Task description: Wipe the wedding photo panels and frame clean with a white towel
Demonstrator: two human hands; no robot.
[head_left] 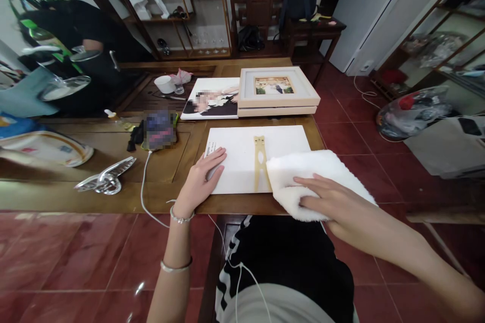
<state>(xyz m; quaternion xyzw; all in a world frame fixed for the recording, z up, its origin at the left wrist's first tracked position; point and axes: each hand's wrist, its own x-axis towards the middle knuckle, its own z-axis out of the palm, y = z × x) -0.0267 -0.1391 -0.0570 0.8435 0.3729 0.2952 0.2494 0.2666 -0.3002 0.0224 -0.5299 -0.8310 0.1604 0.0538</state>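
Note:
A white panel [242,154] lies face down on the wooden table [113,197], with a tan stand strip [259,161] down its middle. My left hand [200,181] rests flat on the panel's left edge, fingers stretched out. My right hand [322,197] presses a fluffy white cloth [303,171] onto the panel's right side, fingers spread on top of it.
Behind the panel lie a photo print [212,98] and a stack of light wooden picture frames [278,92]. To the left are a phone [159,128] with a white cable, a silver ornament [106,179], a plate [45,149] and a white cup [164,84]. Red tiled floor surrounds the table.

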